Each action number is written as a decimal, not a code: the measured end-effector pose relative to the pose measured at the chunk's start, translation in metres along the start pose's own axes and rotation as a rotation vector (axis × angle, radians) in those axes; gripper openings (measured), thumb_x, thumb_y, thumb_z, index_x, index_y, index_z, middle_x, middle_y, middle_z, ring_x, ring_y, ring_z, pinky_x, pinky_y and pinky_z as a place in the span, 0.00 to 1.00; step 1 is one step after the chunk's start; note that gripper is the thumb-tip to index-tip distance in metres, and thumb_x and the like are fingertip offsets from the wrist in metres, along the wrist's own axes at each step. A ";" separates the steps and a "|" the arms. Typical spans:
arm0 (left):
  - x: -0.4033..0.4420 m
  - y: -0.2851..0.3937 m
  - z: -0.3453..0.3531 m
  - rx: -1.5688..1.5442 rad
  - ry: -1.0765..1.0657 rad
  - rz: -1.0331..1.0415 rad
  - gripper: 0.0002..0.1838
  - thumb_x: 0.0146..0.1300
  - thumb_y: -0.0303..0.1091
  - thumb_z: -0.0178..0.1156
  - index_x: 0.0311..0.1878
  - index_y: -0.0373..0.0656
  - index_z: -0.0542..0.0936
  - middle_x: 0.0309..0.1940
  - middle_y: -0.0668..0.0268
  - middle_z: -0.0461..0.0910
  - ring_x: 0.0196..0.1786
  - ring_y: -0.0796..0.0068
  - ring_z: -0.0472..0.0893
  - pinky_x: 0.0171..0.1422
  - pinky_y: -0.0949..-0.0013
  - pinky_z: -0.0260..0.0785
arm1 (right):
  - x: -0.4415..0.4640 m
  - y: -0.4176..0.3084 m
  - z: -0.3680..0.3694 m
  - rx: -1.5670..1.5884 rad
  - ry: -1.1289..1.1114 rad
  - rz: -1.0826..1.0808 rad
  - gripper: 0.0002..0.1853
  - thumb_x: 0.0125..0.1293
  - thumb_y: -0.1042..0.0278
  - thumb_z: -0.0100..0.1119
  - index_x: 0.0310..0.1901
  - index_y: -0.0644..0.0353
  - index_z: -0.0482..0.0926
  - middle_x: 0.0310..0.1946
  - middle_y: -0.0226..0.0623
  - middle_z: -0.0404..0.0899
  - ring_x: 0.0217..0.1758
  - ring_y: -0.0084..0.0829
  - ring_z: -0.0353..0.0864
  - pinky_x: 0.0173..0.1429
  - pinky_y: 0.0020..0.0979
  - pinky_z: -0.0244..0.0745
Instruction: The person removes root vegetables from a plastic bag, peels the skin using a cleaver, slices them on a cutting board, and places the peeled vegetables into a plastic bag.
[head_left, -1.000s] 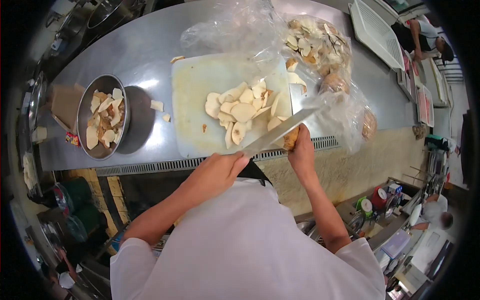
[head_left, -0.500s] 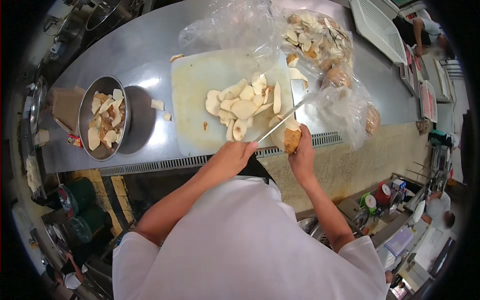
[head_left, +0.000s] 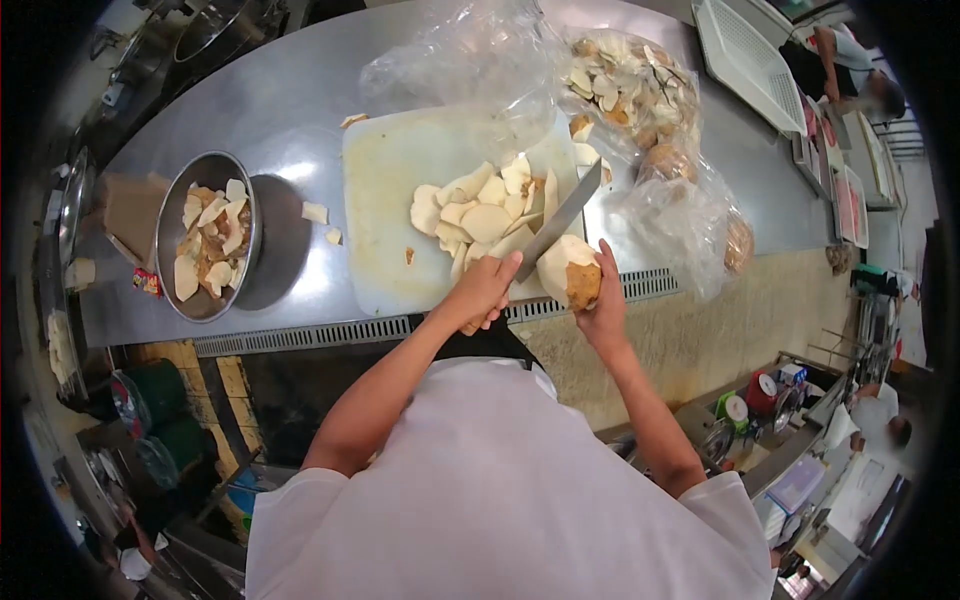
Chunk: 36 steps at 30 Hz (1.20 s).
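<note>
My left hand (head_left: 484, 292) is closed around the handle of a knife (head_left: 565, 222), its broad blade pointing up and to the right over the cutting board's edge. My right hand (head_left: 604, 312) grips a partly peeled root vegetable (head_left: 562, 264), which looks like a jicama. Its flesh is creamy white, with a brown patch of skin on the side towards me. The blade is just left of the root; I cannot tell whether they touch. Pale cut pieces (head_left: 487, 222) are heaped on the white cutting board (head_left: 380, 240) in front of my hands.
Left of the board stands a metal bowl (head_left: 254, 236) of cut pieces, beside a cardboard box (head_left: 135, 215). Clear plastic (head_left: 470, 60) lies behind the board. Bags with peelings (head_left: 640, 90) and brown roots (head_left: 738, 240) lie right, near a white crate (head_left: 750, 65). Other people are farther off.
The knife has come away from the root's top and swung upright, its blade now face-on. More white flesh shows on the root. Another pale slice appears beside the blade.
</note>
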<state>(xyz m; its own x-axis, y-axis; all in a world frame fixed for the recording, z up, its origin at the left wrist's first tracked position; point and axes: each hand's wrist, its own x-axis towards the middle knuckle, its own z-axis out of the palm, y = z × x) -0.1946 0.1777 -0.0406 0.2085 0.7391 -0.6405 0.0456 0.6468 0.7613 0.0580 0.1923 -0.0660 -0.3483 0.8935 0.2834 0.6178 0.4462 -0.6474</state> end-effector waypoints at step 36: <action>-0.145 0.033 -0.017 0.790 0.127 0.316 0.25 0.81 0.47 0.46 0.69 0.39 0.76 0.28 0.48 0.84 0.33 0.45 0.85 0.40 0.47 0.77 | 0.046 -0.029 -0.004 0.451 -0.321 0.768 0.44 0.62 0.61 0.72 0.76 0.66 0.62 0.58 0.51 0.82 0.44 0.36 0.88 0.46 0.33 0.85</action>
<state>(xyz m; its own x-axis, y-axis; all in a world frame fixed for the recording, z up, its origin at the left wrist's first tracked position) -0.2399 0.0955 0.0759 0.2171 0.9086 -0.3569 0.6806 0.1212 0.7226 0.0267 0.2212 -0.0319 -0.1778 0.8483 -0.4987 0.4511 -0.3802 -0.8074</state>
